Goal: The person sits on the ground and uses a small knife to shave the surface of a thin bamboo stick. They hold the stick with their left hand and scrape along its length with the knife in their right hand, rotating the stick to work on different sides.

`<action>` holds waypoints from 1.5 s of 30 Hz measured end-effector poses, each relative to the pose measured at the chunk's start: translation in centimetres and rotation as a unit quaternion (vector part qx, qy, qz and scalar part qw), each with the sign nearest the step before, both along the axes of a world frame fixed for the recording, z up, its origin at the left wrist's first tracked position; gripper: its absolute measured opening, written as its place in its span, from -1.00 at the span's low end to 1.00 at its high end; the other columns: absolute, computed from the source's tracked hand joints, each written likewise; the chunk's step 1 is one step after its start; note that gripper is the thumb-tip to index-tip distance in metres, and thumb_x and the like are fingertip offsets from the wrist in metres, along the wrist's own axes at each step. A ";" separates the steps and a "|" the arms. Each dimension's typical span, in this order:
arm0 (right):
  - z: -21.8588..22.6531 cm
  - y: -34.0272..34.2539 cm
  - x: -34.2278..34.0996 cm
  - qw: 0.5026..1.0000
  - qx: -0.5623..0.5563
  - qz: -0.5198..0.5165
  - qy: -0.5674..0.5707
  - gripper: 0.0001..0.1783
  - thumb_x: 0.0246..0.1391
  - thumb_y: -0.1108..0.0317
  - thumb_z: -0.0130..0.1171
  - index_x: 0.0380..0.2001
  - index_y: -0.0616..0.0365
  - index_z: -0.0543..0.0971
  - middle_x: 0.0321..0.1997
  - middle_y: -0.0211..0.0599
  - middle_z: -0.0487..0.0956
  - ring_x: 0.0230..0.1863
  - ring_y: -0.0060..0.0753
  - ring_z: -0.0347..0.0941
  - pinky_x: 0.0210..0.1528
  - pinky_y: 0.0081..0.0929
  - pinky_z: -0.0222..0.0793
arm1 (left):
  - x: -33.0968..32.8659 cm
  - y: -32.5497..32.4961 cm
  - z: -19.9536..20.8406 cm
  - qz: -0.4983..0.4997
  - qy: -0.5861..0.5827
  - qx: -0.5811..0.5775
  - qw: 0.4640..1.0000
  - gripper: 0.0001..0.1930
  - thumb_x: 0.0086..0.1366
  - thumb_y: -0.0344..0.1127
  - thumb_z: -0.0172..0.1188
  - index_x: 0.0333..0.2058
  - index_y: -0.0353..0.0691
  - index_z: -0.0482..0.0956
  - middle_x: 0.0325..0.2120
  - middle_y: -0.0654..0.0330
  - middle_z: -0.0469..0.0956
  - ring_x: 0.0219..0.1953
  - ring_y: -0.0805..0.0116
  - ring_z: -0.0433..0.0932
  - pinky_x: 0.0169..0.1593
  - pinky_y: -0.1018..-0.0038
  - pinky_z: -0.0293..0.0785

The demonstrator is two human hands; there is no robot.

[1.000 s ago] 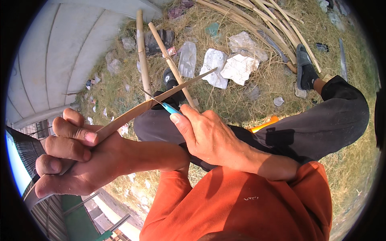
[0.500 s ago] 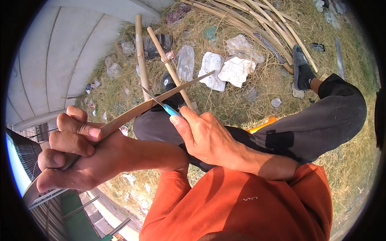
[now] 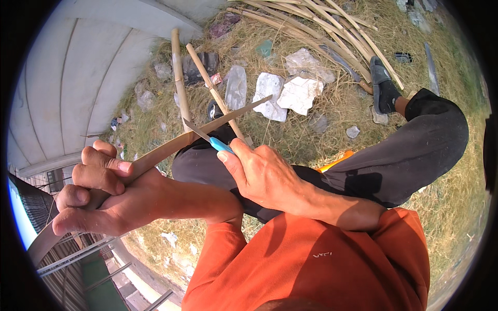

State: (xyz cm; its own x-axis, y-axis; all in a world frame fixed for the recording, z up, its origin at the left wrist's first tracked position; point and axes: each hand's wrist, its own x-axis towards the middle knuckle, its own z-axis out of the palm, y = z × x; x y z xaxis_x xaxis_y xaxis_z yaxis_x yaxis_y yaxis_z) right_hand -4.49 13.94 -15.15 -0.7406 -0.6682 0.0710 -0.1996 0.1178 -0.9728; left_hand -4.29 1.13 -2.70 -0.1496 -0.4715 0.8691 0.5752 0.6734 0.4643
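My left hand (image 3: pixel 111 192) is closed around a long flat bamboo strip (image 3: pixel 166 150), which slants up and away to the right in front of me. The strip's near end runs back past my wrist toward the lower left. In my right hand (image 3: pixel 272 179) is a small knife (image 3: pixel 220 145) with a bright blue handle. Its thin blade points up and left and lies across the strip, seemingly against its edge, a little beyond my left fingers. My right thumb rests along the handle. Whether a shaving is lifting at the blade is too small to tell.
Two bamboo poles (image 3: pixel 178 78) stand beyond my hands near a pale panelled wall (image 3: pixel 78 88). White stone slabs (image 3: pixel 300 95) lie on dry grass. Farther off are a pile of bamboo strips (image 3: pixel 358 39) and a long-bladed knife (image 3: pixel 340 61). An orange-yellow object (image 3: pixel 336 161) sits by my leg.
My left hand and the strip have shifted slightly to the right. The knife stays across the strip at nearly the same place. The view has tilted a little.
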 end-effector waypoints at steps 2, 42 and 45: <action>-1.9 -0.2 -0.5 0.999 0.037 -0.016 -0.001 -0.63 0.30 0.18 -0.07 -0.44 0.28 0.39 -0.77 0.09 0.40 -0.65 0.24 0.41 -0.62 -0.02 0.28 | 0.1 -0.3 0.1 -0.002 -0.004 0.003 1.000 -0.47 0.42 0.23 -0.29 -0.52 -0.06 0.28 -0.89 0.37 -0.01 -0.79 0.55 -0.10 -0.51 0.54 0.11; -23.7 -2.5 -7.4 0.953 0.295 -0.064 0.014 -0.41 0.34 0.06 -0.28 -0.39 0.36 0.58 -0.44 0.24 0.57 -0.33 0.21 0.54 -0.22 -0.03 0.45 | -0.2 -7.8 0.4 -0.083 -0.031 0.010 0.996 -0.49 0.32 0.27 -0.05 -0.55 -0.06 0.32 -0.85 0.35 0.06 -0.75 0.46 0.08 -0.36 0.44 0.22; -25.2 -4.6 -7.7 0.952 0.300 -0.051 0.020 -0.40 0.35 0.08 -0.31 -0.41 0.35 0.58 -0.44 0.18 0.58 -0.36 0.14 0.56 -0.27 -0.06 0.48 | -3.1 -7.7 -0.5 -0.015 -0.072 0.047 0.996 -0.50 0.30 0.25 -0.03 -0.47 -0.10 0.33 -0.81 0.33 0.12 -0.72 0.46 0.16 -0.37 0.40 0.30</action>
